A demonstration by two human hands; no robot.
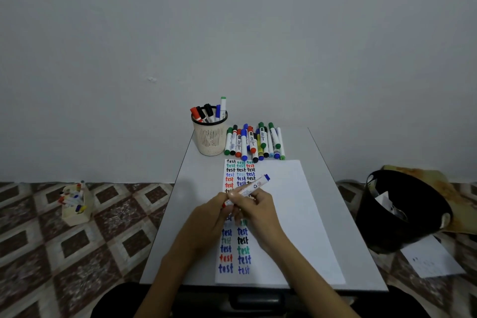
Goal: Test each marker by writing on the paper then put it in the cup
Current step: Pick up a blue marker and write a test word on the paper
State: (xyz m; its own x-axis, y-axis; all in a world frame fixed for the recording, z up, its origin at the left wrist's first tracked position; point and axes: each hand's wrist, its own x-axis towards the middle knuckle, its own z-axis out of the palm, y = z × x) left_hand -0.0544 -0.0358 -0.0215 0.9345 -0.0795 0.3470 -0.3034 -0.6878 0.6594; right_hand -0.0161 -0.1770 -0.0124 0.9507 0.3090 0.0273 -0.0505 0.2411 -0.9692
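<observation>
Both hands (pixel 233 205) gripped one marker (pixel 249 188) over the paper (pixel 289 214), its long axis pointing toward two o'clock, with the cup (pixel 209 137) lying at eleven o'clock, nearer the left hand.

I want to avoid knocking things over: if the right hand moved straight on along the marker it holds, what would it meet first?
The right hand points the marker up-right over the paper. Probably only bare paper lies ahead; the marker row sits further left, though depth is unclear.
</observation>
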